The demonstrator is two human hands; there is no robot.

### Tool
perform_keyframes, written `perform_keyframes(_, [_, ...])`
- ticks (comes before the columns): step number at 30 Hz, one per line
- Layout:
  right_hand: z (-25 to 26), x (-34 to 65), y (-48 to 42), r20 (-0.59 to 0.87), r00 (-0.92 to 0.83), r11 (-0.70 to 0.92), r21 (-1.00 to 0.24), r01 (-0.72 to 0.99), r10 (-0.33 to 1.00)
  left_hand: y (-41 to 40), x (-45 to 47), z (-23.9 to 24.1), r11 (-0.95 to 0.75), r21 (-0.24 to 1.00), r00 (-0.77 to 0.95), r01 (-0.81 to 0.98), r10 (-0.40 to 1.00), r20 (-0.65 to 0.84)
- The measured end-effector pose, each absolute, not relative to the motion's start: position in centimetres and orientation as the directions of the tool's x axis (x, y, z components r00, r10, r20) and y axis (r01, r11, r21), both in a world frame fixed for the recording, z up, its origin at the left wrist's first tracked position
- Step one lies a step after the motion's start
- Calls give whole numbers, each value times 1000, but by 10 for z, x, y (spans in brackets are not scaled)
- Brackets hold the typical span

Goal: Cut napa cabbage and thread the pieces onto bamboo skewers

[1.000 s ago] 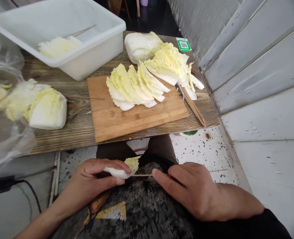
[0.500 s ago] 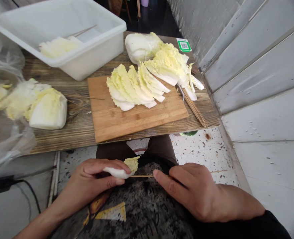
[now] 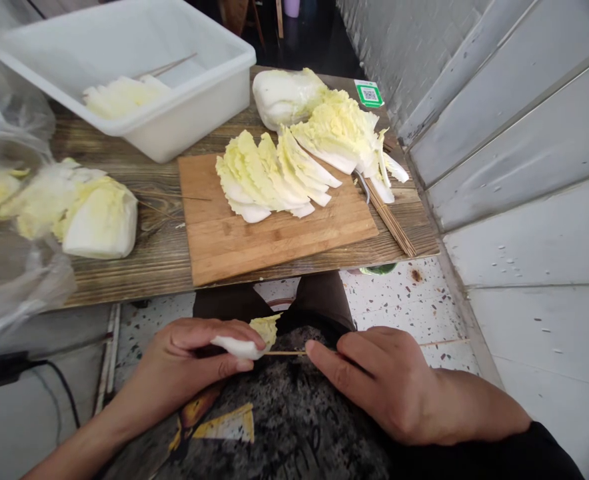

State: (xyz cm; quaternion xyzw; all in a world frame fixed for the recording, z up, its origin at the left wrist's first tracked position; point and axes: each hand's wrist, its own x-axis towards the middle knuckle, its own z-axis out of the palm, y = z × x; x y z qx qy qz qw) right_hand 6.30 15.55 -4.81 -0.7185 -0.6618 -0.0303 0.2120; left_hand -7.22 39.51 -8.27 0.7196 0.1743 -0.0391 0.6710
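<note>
Cabbage piece [image 3: 244,341]: it is below the near edge of the worktop [image 3: 139,280], over your lap. Your left hand [image 3: 189,367] pinches it between thumb and fingers, white rib to the left and yellow frill to the far side.

Your right hand [image 3: 379,387] is closed on a thin bamboo skewer [image 3: 285,352], with the forefinger laid along it. The tip meets the right end of the piece. How deep it sits cannot be told.

Recommendations:
- Line the skewer up with the rib and drive it through the firm white part. The frill would likely tear.
- Your left thumb appears to lie over the path of the point, so move your fingertips off that line.
- Grip close to the tip, as you do now, so the stick does not bow.
- Push in short strokes.

Stock noted: sliced leaves [image 3: 269,177] lie on the cutting board [image 3: 274,233]. Spare skewers [image 3: 392,223] are at the right of the worktop. A white tub [image 3: 174,127] stands at the far left.
</note>
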Motion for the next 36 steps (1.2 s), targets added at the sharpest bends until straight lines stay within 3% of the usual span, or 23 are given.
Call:
perform_keyframes(15, [-30,75,160,209,-22,85,-298,951,978,390,-61,-77,15,960,948,278,154,-277])
perform_keyframes(20, [-39,69,161,279,19,64,-282,957,960,387,-59,-77,26,952,943,305,134,-305])
perform_keyframes(26, [-30,72,163,170,-20,70,-293,954,985,383,-57,-77,32,933,919,358,162,-359])
perform_keyframes(36, [-36,66,164,197,18,41,-292,955,980,381,-55,-76,21,897,888,441,133,-439])
